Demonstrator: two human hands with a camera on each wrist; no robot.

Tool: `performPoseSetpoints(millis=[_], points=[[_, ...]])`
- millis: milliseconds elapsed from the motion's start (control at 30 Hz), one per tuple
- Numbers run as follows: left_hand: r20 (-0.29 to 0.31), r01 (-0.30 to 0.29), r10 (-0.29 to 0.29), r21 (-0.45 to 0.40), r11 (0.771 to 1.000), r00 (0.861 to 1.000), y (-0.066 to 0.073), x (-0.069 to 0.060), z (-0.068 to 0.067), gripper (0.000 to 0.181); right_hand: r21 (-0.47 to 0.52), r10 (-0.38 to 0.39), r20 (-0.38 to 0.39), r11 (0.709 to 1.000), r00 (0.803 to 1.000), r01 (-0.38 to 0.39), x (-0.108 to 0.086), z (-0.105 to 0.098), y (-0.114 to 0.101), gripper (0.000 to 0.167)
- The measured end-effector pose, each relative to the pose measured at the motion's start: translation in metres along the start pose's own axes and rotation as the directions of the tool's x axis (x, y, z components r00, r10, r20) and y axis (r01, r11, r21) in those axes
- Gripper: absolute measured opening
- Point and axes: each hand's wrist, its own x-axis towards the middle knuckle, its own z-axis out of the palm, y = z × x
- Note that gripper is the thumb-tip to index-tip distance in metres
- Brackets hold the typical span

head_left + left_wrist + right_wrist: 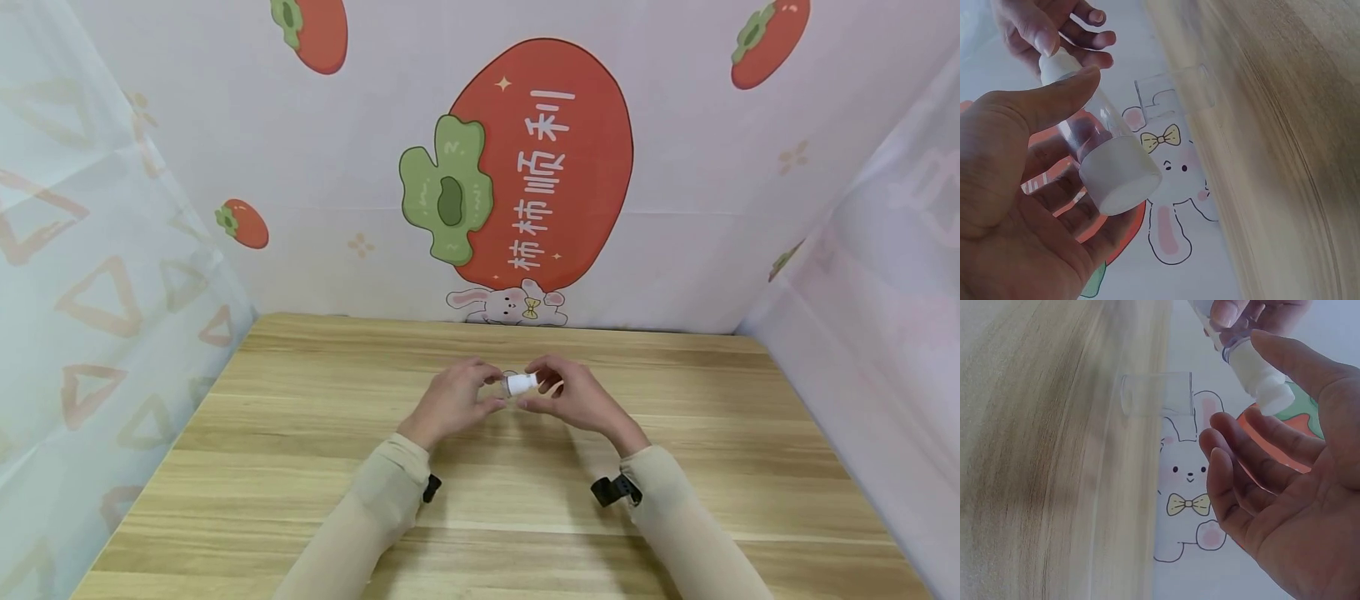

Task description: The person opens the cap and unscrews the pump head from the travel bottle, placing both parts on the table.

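A small bottle (520, 384) with a clear middle, a white base (1120, 176) and a white top (1255, 372) is held tilted above the table. My left hand (453, 398) (1019, 187) grips it round the clear part, thumb on one side and fingers on the other. At the white top end is my right hand (576, 402) (1300, 481), its thumb against or very near the top and its other fingers spread loosely, away from the bottle. Behind the bottle a clear cylindrical cover (1179, 95) (1157, 395) lies on its side on the table.
The wooden table (285, 467) reaches back to a white cloth (330, 167) printed with persimmons and a rabbit. More cloth hangs along the left and right sides.
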Motion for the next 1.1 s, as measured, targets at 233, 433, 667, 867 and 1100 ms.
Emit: performPoseSetpoints(millis=[233,433,667,867,1100], points=[[-0.002,-0.02,0.02,0.018,1.0,1.0,0.0044,0.0012,0.0026,0.037,0.013,-0.008,0.024,1.0,1.0,0.008,-0.003,0.0003,-0.0022,0.038],[-0.043,-0.054,0.058,0.088,0.995,0.997,0.0065,0.0018,0.0042,0.037,0.008,-0.023,0.032,1.0,0.999,0.023,-0.0031,0.0023,-0.0046,0.026],[-0.084,-0.09,0.1,0.114,0.989,0.991,0.009,0.0017,0.0042,0.037,0.058,-0.013,0.015,0.998,1.0,0.012,-0.0032,0.0041,-0.0059,0.02],[-0.076,-0.106,0.114,0.099,0.989,0.991,0.0097,0.0017,0.0034,0.037,0.081,-0.025,-0.006,0.996,1.0,0.026,-0.0034,0.0057,-0.0072,0.021],[-0.026,-0.101,0.103,0.057,0.993,0.994,0.0096,-0.0003,0.0005,0.038,0.073,-0.014,-0.026,0.997,1.0,0.016,-0.0042,0.0086,-0.0054,0.018]])
